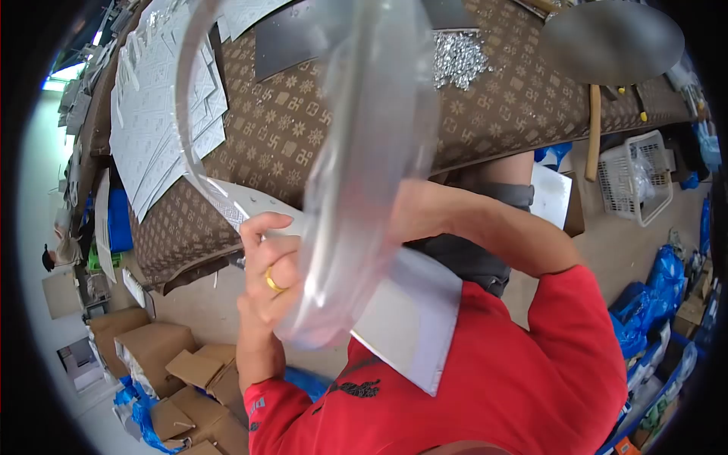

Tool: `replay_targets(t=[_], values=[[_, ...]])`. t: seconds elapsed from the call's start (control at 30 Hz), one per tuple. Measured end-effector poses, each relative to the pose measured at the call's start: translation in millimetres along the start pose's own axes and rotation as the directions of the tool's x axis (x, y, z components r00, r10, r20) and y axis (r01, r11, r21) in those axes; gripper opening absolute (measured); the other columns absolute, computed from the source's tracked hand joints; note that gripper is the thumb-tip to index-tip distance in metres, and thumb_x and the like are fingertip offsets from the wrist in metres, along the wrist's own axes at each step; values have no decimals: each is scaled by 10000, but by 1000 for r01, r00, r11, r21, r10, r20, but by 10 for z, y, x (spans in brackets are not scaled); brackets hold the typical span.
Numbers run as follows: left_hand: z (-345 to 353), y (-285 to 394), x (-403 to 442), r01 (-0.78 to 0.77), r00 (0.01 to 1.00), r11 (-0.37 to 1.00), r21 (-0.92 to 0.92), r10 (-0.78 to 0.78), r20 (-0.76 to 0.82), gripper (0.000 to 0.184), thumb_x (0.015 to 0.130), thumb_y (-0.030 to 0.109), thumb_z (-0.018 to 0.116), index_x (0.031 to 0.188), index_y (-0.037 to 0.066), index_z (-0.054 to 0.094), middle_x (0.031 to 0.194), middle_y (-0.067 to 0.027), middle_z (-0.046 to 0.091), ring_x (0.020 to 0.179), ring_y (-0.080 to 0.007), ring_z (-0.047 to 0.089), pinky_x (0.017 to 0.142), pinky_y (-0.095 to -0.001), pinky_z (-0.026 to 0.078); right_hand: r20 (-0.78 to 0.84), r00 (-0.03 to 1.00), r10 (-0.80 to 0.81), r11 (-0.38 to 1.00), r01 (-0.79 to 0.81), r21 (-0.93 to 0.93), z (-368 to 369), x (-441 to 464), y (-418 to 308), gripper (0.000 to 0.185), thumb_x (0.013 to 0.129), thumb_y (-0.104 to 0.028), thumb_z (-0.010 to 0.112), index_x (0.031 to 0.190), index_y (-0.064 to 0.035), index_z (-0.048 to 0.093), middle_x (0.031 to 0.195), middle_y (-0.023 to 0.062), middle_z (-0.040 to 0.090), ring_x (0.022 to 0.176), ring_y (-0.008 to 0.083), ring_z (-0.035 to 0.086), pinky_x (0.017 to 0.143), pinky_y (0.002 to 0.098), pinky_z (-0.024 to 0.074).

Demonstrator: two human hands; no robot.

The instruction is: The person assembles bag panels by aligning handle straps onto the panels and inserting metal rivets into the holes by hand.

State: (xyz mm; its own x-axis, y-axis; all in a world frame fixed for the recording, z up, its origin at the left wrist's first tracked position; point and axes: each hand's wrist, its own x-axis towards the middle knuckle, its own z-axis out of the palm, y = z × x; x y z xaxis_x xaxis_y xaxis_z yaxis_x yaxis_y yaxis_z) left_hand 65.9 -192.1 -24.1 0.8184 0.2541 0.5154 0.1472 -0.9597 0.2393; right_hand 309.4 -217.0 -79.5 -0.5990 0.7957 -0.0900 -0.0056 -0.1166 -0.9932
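Observation:
My left hand [269, 277], wearing a gold ring, has its fingers curled at the edge of a white patterned sheet [262, 203] with small dark holes, near the table's front edge. A pale, smooth sheet [413, 326] lies against the red shirt; I cannot tell whether both are one piece. My right hand [413, 208] reaches in from the right, its fingers hidden behind a blurred, see-through band [371, 152] close to the camera. That band covers the middle of the view, and a thin grey curved strip [182, 98] arcs to its left.
A brown patterned cloth [280, 129] covers the table. On it lie a stack of white patterned sheets [163, 114], dark plates [292, 42] and a pile of small silver metal pieces [459, 61]. A wooden handle [594, 133] overhangs the edge near a white basket [633, 178]. Cardboard boxes [155, 349] stand lower left.

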Motion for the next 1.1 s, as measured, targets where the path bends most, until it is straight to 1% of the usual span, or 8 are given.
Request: replay_targets(t=[0.2, 0.27, 0.4, 0.57, 0.7, 0.87, 0.93, 1.1], values=[[-577, -86, 331, 105, 992, 994, 17, -104, -78, 294, 653, 147, 836, 920, 64, 743, 850, -52, 614, 749, -198, 599, 757, -390, 528, -467, 875, -126, 959, -13, -283, -692, -176, -408, 182, 872, -113, 767, 989, -17, 665, 906, 54, 666, 880, 159, 626, 797, 314, 507], [-840, -118, 383, 231, 966, 973, -15, -232, -115, 273, 655, 37, 841, 914, 8, 761, 927, -112, 697, 795, -229, 670, 706, -350, 536, -579, 723, -378, 678, -210, -705, -1145, -278, -208, 240, 834, -131, 785, 1005, -13, 664, 948, 88, 662, 904, 236, 639, 805, 355, 509], [-1303, -90, 335, 600, 738, 750, -279, -653, -170, 337, 747, 32, 845, 1064, -6, 736, 1025, -132, 732, 890, -224, 706, 767, -354, 573, -561, 704, -435, 404, -404, -821, -1509, -451, -46, 208, 820, -105, 748, 993, -12, 682, 994, 169, 646, 941, 370, 612, 852, 437, 486], [-1258, -326, 1, 428, 534, 597, -679, -773, -343, 483, 805, 44, 836, 1243, -33, 646, 1130, -144, 734, 960, -221, 722, 834, -356, 593, -551, 704, -448, 442, -361, -821, -1580, -471, 10, 128, 840, -55, 700, 932, 3, 633, 905, 182, 627, 929, 376, 594, 852, 428, 477], [-555, -446, -171, 352, 225, 183, -918, -968, -107, 618, 820, -14, 791, 1379, -46, 531, 1202, -136, 706, 1079, -221, 693, 994, -372, 546, -590, 643, -489, 461, -383, -800, -1577, -469, -38, 106, 888, -37, 669, 947, 13, 596, 867, 176, 609, 886, 335, 607, 818, 409, 481], [271, -453, -423, 164, 83, -151, -975, -983, 166, 563, 863, -50, 737, 1384, -54, 524, 1247, -154, 677, 1125, -254, 671, 1004, -380, 529, -778, 529, -339, 795, -282, -537, -1614, -496, -132, 52, 954, -25, 645, 968, 8, 607, 836, 101, 642, 769, 203, 621, 721, 345, 496], [400, -444, -439, 169, 108, -125, -978, -984, 144, 560, 865, -40, 741, 1382, -50, 527, 1249, -149, 676, 1123, -249, 669, 1004, -377, 526, -813, 557, -167, 971, -52, -235, -1592, -494, -171, 33, 977, -21, 638, 974, 5, 619, 831, 57, 660, 734, 140, 621, 689, 302, 503], [610, -433, -450, 299, 110, 92, -950, -992, -61, 535, 860, -1, 770, 1349, -41, 555, 1241, -131, 681, 1102, -221, 664, 1001, -359, 515, -746, 661, -82, 994, 109, -12, -991, -125, -368, 63, 958, -14, 679, 999, 6, 636, 855, 34, 687, 747, 104, 637, 714, 254, 520]])
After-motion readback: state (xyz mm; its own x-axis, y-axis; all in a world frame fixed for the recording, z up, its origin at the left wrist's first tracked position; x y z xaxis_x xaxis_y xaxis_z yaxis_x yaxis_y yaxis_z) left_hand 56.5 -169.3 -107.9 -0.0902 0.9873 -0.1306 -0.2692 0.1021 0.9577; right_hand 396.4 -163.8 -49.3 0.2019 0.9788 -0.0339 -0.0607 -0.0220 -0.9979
